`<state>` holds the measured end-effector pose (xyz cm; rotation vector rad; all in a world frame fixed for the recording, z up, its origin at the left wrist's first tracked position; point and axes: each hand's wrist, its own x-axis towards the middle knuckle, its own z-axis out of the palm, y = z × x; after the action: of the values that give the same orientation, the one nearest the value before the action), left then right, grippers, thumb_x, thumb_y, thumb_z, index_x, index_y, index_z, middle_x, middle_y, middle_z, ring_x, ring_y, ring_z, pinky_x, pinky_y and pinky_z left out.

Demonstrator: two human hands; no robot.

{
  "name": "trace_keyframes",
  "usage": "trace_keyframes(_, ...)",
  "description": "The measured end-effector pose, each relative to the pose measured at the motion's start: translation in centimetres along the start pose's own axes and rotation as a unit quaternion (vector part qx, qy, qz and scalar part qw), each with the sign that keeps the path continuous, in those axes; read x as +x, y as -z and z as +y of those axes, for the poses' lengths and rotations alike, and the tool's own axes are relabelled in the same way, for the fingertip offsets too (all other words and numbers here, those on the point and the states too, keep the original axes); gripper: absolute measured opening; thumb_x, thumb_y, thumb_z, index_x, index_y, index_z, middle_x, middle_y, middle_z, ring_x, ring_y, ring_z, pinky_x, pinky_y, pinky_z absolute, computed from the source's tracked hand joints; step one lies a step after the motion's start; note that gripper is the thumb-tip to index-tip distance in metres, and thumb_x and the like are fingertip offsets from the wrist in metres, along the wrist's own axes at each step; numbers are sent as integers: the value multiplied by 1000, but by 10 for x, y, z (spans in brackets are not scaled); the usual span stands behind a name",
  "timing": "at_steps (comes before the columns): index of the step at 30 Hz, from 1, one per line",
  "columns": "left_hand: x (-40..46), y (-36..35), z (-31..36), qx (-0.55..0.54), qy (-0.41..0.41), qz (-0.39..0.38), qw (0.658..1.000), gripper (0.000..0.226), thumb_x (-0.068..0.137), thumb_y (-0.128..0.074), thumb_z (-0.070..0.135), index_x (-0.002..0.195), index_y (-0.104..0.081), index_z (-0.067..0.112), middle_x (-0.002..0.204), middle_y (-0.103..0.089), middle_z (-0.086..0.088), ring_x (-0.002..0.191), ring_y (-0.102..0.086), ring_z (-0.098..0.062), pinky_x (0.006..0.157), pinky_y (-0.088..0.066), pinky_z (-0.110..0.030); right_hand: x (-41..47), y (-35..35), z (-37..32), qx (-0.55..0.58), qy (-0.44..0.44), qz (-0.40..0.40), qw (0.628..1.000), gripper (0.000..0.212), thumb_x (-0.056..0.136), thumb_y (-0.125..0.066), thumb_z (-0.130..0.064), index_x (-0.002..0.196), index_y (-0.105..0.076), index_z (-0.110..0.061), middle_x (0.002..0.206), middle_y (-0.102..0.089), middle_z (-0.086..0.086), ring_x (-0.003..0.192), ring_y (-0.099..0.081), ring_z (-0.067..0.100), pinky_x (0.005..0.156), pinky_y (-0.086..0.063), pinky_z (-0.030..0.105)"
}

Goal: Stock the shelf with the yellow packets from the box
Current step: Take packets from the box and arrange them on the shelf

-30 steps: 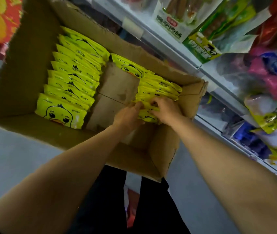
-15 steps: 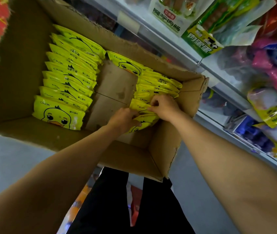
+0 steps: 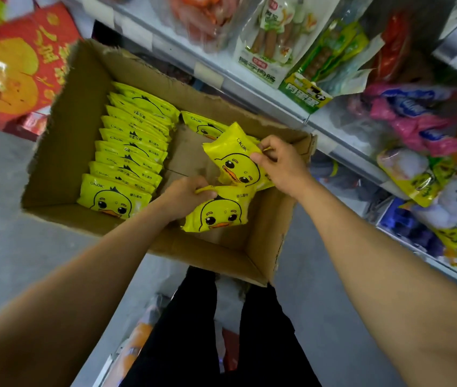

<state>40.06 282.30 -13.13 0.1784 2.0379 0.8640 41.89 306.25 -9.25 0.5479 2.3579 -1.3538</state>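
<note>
Fingers of your right hand (image 3: 280, 166) pinch a glossy yellow plastic duck-face packet (image 3: 235, 160) printed "CKOK"; your left hand (image 3: 187, 198) grips another yellow packet (image 3: 217, 212). Both hang over the open brown cardboard box (image 3: 82, 88), where a row of matching packets (image 3: 129, 152) stands.

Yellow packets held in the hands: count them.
2 visible: one gripped by the left hand, one pinched by the right hand. More may be hidden behind.
</note>
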Motion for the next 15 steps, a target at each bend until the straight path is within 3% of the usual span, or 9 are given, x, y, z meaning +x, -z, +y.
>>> trace_keyframes(2, -19, 1, 13, -26, 0, -25, 999, 43, 74, -73, 58, 97, -68, 22, 93, -72, -1, 91, -67, -19, 83, -54, -46, -10, 14, -12, 25, 8, -4, 1000, 17, 92, -67, -28, 99, -62, -13, 93, -74, 15, 75, -68, 15, 71, -54, 34)
trace_keyframes(5, -46, -2, 35, -74, 10, -87, 993, 64, 52, -79, 66, 99, -69, 24, 95, -74, 4, 93, -70, -16, 88, -55, -49, -26, 34, -26, 28, 39, 12, 999, 58, 83, -69, -53, 91, -65, 5, 91, -65, 32, 71, -63, 20, 67, -49, 35)
trace_keyframes(7, -62, -9, 51, -104, 13, -111, 988, 57, 60, -87, 47, 106, -67, 21, 100, -75, 2, 92, -71, -13, 87, -57, -43, -43, 48, -34, 50, 43, 23, 998, 44, 89, -67, -42, 89, -69, 2, 79, -69, 21, 66, -52, 9, 64, -41, 28)
trace_keyframes(9, -80, -18, 71, -130, 5, -120, 984, 44, 73, -84, 19, 113, -65, 15, 101, -74, 1, 83, -71, -4, 74, -59, -26, -61, 64, -36, 62, 51, 37, 996, 27, 96, -63, -31, 82, -70, -9, 61, -60, -7, 56, -44, 0, 58, -36, 22)
trace_keyframes(10, -89, -24, 82, -129, -2, -118, 985, 43, 76, -80, 11, 116, -64, 13, 100, -74, 2, 79, -71, -2, 66, -57, -19, -72, 73, -34, 63, 60, 41, 995, 26, 97, -61, -30, 79, -67, -12, 59, -57, -13, 55, -44, -1, 57, -37, 20)
trace_keyframes(11, -99, -30, 92, -122, -10, -114, 986, 43, 77, -79, 9, 117, -64, 13, 99, -74, 4, 80, -71, -2, 64, -54, -16, -85, 82, -32, 71, 74, 40, 994, 26, 97, -59, -32, 80, -64, -13, 62, -60, -10, 58, -47, 0, 59, -38, 20)
trace_keyframes(13, -117, -45, 114, -109, -31, -104, 988, 45, 76, -81, 14, 118, -66, 16, 101, -74, 8, 87, -70, -2, 68, -53, -14, -114, 102, -21, 103, 95, 54, 989, 32, 95, -57, -41, 91, -63, -10, 82, -67, 14, 72, -52, 9, 68, -40, 27)
trace_keyframes(15, -135, -65, 140, -73, -56, -89, 992, 54, 71, -86, 25, 121, -67, 18, 109, -72, 10, 100, -68, -4, 83, -53, -19, -148, 129, -13, 118, 90, 71, 986, 29, 96, -55, -42, 90, -64, -15, 82, -68, 10, 71, -53, 7, 69, -41, 30)
